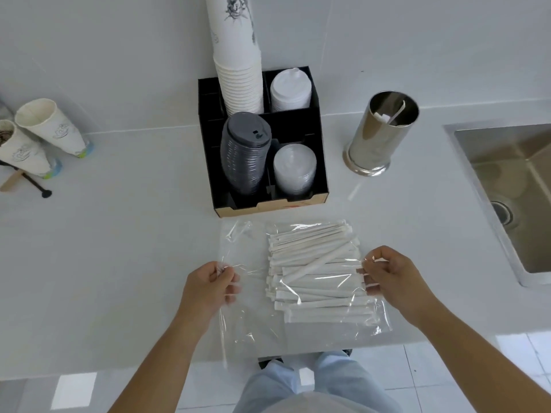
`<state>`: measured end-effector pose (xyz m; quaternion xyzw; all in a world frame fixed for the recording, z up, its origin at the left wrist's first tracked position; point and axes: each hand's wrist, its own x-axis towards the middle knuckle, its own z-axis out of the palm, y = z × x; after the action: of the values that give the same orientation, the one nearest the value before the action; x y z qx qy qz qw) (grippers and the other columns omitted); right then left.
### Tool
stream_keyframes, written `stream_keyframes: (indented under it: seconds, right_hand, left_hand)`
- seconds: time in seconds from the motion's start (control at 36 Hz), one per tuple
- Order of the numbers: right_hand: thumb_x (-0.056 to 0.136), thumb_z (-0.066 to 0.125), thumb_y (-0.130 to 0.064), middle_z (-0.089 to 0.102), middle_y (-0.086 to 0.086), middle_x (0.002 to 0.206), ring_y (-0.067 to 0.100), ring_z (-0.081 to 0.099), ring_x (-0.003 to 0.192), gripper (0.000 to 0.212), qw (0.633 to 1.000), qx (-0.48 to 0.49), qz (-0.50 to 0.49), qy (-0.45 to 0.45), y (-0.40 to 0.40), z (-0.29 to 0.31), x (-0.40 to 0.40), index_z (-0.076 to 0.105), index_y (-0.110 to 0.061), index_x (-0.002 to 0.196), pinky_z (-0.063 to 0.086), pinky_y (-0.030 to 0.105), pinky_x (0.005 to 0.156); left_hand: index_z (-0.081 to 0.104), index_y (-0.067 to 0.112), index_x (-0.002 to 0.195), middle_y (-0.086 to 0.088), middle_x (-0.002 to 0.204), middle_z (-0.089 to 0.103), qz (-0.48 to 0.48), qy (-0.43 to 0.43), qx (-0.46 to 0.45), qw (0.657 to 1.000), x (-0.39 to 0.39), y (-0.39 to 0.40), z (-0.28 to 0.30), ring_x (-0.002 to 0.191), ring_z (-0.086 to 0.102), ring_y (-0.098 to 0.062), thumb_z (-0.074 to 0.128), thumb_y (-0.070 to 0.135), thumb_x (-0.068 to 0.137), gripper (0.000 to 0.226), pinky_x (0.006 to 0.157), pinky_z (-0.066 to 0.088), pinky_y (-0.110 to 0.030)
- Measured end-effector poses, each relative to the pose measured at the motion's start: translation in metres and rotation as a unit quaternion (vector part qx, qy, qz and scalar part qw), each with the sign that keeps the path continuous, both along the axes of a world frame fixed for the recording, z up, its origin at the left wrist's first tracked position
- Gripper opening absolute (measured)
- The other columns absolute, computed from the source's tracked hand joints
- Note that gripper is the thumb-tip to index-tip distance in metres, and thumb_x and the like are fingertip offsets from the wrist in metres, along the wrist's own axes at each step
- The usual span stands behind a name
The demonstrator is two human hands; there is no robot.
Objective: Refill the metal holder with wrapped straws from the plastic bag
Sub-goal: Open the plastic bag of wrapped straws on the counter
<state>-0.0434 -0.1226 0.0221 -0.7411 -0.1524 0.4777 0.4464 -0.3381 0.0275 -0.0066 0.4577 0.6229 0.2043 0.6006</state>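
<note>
A clear plastic bag (pixel 247 311) lies flat on the white counter near its front edge, with several white wrapped straws (pixel 313 272) piled inside its right half. My left hand (pixel 208 289) pinches the bag's film at its left side. My right hand (pixel 393 278) pinches the film at the right side, over the straw ends. The shiny metal holder (pixel 375 141) stands upright at the back right, apart from both hands, with a straw or two leaning inside it.
A black organizer (pixel 316 162) with stacked paper cups (pixel 238 70) and lids stands just behind the bag. Two paper cups (pixel 44 126) lean at the far left. A steel sink (pixel 512 189) is set into the counter at the right.
</note>
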Motion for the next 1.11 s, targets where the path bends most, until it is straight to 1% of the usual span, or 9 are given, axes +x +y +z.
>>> stream_keyframes:
  seconds: [0.19,0.5,0.61,0.78,0.86,0.92,0.97,1.03,1.11]
  right_hand:
    - [0.094,0.057,0.001,0.073,0.01,0.072,0.023,0.06,0.058,0.008,1.0,0.002,-0.02,-0.013,-0.027,0.006,0.055,0.058,-0.001,0.086,0.053,0.034,0.057]
    - [0.094,0.058,-0.001,0.075,0.005,0.07,0.019,0.061,0.059,0.013,0.999,0.004,-0.037,-0.03,-0.067,0.001,0.153,0.06,-0.006,0.082,0.054,0.031,0.053]
    - [0.093,0.06,-0.002,0.075,0.004,0.07,0.018,0.061,0.059,0.01,0.998,-0.006,-0.047,-0.041,-0.078,-0.004,0.186,0.061,-0.006,0.084,0.055,0.034,0.057]
    - [0.092,0.061,0.0,0.076,0.013,0.075,0.019,0.061,0.056,0.01,0.997,-0.016,-0.064,-0.043,-0.089,-0.015,0.226,0.062,-0.006,0.083,0.055,0.031,0.052]
    - [0.089,0.066,-0.001,0.074,0.018,0.075,0.024,0.062,0.056,0.009,0.996,-0.033,-0.07,-0.051,-0.094,-0.023,0.236,0.061,-0.009,0.091,0.059,0.039,0.061]
    - [0.087,0.07,-0.008,0.074,0.014,0.069,0.027,0.065,0.059,0.019,0.992,-0.068,-0.036,-0.098,-0.099,-0.031,0.24,0.059,-0.017,0.099,0.058,0.044,0.07]
    - [0.085,0.071,-0.017,0.072,0.009,0.072,0.026,0.067,0.066,0.031,0.978,-0.121,0.012,-0.168,-0.102,-0.036,0.241,0.054,-0.023,0.11,0.056,0.04,0.066]
    - [0.085,0.071,-0.024,0.068,0.004,0.086,0.023,0.064,0.077,0.047,0.957,-0.165,0.052,-0.231,-0.104,-0.038,0.241,0.049,-0.024,0.126,0.048,0.034,0.066]
    - [0.086,0.069,-0.025,0.061,0.007,0.122,0.028,0.058,0.108,0.059,0.927,-0.171,0.098,-0.32,-0.104,-0.038,0.236,0.043,-0.022,0.139,0.048,0.04,0.085]
  left_hand:
    - [0.068,0.0,0.085,-0.01,0.077,0.072,-0.023,0.003,0.002,1.0,0.057,-0.019,0.0,0.062,0.069,-0.019,0.062,0.009,0.09,0.012,0.049,0.052,-0.028]
    - [0.068,0.004,0.082,-0.009,0.08,0.074,-0.032,-0.01,-0.005,0.999,0.157,-0.05,-0.003,0.063,0.071,-0.017,0.063,0.011,0.089,0.011,0.052,0.055,-0.028]
    - [0.069,0.008,0.082,-0.002,0.077,0.074,-0.043,-0.015,-0.007,0.999,0.191,-0.059,-0.006,0.066,0.072,-0.018,0.063,0.013,0.089,0.01,0.053,0.054,-0.029]
    - [0.067,0.008,0.082,0.004,0.069,0.073,-0.062,0.002,-0.002,0.998,0.233,-0.067,-0.013,0.061,0.069,-0.012,0.064,0.013,0.088,0.008,0.049,0.052,-0.023]
    - [0.065,0.008,0.076,-0.004,0.067,0.072,-0.06,0.024,0.011,0.998,0.241,-0.067,-0.017,0.051,0.058,-0.016,0.067,0.013,0.083,0.008,0.047,0.045,-0.023]
    - [0.065,0.012,0.082,-0.01,0.068,0.072,-0.058,0.058,0.028,0.996,0.244,-0.067,-0.018,0.051,0.053,-0.018,0.071,0.018,0.078,0.01,0.056,0.045,-0.028]
    - [0.062,0.021,0.096,-0.001,0.075,0.071,-0.059,0.117,0.064,0.989,0.244,-0.067,-0.018,0.061,0.062,-0.016,0.076,0.023,0.076,0.025,0.066,0.049,-0.03]
    - [0.059,0.027,0.111,0.007,0.094,0.067,-0.09,0.18,0.132,0.971,0.244,-0.067,-0.018,0.083,0.064,-0.012,0.077,0.025,0.076,0.039,0.075,0.048,-0.027]
    - [0.052,0.024,0.131,0.006,0.124,0.054,-0.181,0.212,0.236,0.931,0.244,-0.072,-0.016,0.112,0.051,-0.01,0.07,0.025,0.083,0.052,0.092,0.037,-0.024]
